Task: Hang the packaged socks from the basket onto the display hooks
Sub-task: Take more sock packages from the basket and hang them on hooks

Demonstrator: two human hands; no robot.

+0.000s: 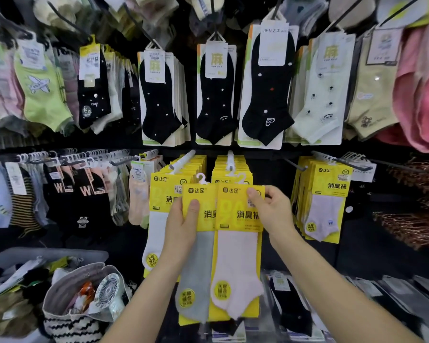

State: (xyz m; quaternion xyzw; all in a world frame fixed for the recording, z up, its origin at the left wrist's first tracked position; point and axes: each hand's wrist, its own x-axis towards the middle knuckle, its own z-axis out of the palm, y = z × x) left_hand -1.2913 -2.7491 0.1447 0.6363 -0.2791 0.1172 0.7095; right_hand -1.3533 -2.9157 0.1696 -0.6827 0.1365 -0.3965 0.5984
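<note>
I hold two yellow-carded sock packs side by side in front of the display. My left hand [182, 222] grips the pack with the grey sock [196, 280] at its left edge, thumb on the front. My right hand [270, 210] pinches the top right of the pack with the pale pink sock [235, 268]. Each pack has a small white plastic hanger on top. Just behind them are two white display hooks [183, 159] [230, 158] loaded with the same yellow packs. The grey basket [47, 254] with mixed sock packs sits at the lower left.
Black, white and coloured socks hang on hooks above. A third row of yellow packs [325, 201] hangs to the right. A striped bag [77, 305] with a small white fan stands beside the basket. Flat packaged socks lie on the shelf at the lower right.
</note>
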